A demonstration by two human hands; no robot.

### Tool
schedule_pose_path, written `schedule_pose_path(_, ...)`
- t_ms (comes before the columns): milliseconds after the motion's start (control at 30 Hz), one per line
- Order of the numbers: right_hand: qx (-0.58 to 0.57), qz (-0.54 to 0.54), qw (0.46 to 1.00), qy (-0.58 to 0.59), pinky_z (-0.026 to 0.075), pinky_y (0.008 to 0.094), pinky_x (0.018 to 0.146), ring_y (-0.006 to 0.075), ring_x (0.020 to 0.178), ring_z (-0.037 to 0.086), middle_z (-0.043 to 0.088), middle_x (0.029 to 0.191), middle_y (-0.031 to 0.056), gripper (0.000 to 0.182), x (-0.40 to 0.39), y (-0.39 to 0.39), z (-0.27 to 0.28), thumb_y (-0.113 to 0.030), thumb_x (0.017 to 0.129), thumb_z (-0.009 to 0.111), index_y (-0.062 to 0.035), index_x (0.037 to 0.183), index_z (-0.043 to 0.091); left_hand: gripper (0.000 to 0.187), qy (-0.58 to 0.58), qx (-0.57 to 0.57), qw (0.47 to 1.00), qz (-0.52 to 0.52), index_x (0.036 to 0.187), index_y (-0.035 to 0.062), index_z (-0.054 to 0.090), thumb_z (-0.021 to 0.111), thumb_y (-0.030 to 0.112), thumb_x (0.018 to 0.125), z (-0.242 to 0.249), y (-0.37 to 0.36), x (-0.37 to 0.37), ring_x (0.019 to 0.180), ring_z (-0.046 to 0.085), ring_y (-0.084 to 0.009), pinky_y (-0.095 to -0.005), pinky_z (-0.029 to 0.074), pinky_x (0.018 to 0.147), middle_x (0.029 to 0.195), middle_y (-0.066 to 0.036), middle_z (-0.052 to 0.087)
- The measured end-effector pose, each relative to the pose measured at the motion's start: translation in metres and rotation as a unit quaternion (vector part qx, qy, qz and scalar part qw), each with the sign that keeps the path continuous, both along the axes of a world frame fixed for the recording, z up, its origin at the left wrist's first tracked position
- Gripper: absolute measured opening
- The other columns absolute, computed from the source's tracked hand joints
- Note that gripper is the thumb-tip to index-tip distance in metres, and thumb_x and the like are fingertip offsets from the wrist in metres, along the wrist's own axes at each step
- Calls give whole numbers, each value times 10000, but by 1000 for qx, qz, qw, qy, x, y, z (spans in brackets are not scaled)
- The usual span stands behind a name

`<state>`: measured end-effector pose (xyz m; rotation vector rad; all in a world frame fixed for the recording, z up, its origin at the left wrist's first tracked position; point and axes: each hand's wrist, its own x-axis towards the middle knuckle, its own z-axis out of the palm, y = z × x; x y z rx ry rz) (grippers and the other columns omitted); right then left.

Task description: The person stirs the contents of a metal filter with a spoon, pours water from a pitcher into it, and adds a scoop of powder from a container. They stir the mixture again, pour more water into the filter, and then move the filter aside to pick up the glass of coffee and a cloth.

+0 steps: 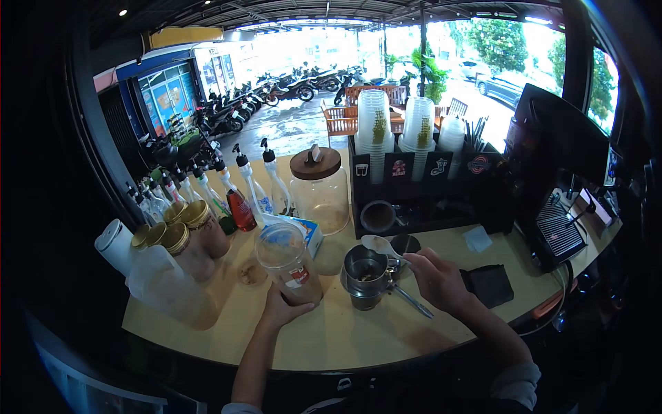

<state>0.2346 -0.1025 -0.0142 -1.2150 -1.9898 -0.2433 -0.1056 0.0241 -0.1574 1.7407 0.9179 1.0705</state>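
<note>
My left hand is wrapped around the lower part of a clear jar with a red-and-white label, standing open-topped on the counter with something brownish low inside. My right hand grips a pale spoon by its handle; the spoon's bowl hangs over a metal cup. Dark matter shows inside that cup, which sits above a second vessel. A metal handle slants from it toward the lower right, below my right hand. A round lid lies left of the jar.
Pump bottles and gold-lidded jars line the left side. Behind stands a wood-lidded glass jar beside a black organizer with stacked plastic cups. A folded black cloth and a coffee machine are right.
</note>
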Motion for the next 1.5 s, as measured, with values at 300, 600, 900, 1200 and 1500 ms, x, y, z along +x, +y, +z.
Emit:
schedule_pose_path(300,52,9,998,-30,493,328,530,237,653,616,601,838,85,259,3,3,-2,12,814,657,-42,1065,624,787,-16,-14,1000,-8,1227,-18,510,912,135,568,8,-5,3,1079,617,-217,-364,505,937,1166,-140,621)
schedule_pose_path(600,29,13,1000,1,484,348,587,240,706,615,610,844,74,245,-13,10,22,15,808,656,-34,1046,626,795,2,0,1000,-3,1235,-7,510,911,130,562,4,-2,0,1076,615,-225,-367,500,937,1165,-133,619)
schedule_pose_path(900,146,119,959,-213,420,362,828,189,890,579,598,895,26,295,-98,65,86,-97,753,636,-91,1047,640,891,-19,50,999,1,1316,4,425,887,104,560,15,-5,-3,1173,559,-244,-401,459,1006,1261,-131,556)
schedule_pose_path(1200,164,151,935,-277,392,451,1003,206,1063,579,624,1073,52,226,-138,99,79,-141,833,618,-88,1052,642,951,-111,45,992,51,1335,8,358,895,169,566,27,-13,-9,1246,486,-285,-413,418,1032,1289,-156,494)
schedule_pose_path(1500,79,91,992,-43,440,387,931,235,1000,596,599,1066,78,169,-25,53,58,-75,824,647,-42,988,623,436,-69,399,863,301,1112,21,554,738,141,735,46,-27,-14,949,562,-252,-370,463,809,1023,-117,561)
